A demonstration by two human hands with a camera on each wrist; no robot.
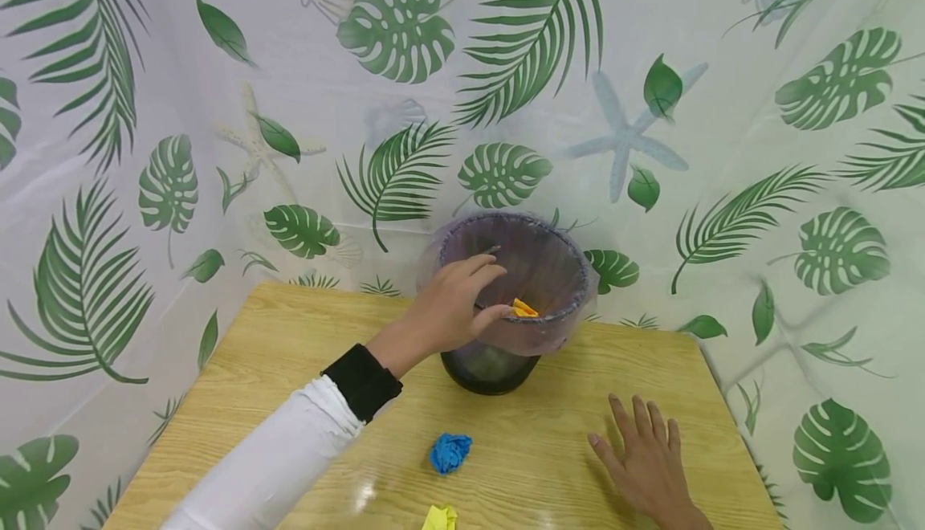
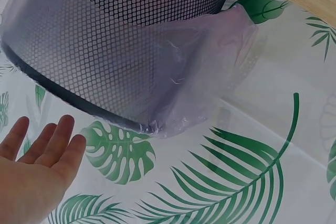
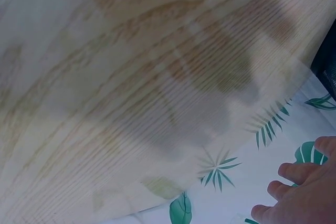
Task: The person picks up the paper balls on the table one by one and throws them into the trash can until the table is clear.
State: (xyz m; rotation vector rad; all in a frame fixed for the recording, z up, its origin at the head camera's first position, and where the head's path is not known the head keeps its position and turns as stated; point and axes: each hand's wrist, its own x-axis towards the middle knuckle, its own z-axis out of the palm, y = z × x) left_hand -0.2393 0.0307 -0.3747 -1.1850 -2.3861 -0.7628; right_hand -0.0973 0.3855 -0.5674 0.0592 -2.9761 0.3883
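A black mesh wastebasket [image 1: 486, 369] lined with a thin purple bag [image 1: 535, 337] stands at the back of the table. An orange crumpled piece [image 1: 524, 308] shows inside it. My left hand [image 1: 455, 301] hovers over the basket's near left rim with fingers spread and nothing in them; the left wrist view shows that hand [image 2: 44, 166] beside the rim. Low over the table's right side, my right hand [image 1: 646, 466] has its fingers extended and holds nothing. A blue crumpled ball [image 1: 450, 453] lies in front of the basket, with a yellow crumpled piece [image 1: 440, 518] nearer me.
The wooden table [image 1: 578, 434] fills the lower middle. Around its back and sides hangs a white curtain [image 1: 303, 169] printed with green leaves and starfish. The yellow piece is cut off by the lower edge of the head view.
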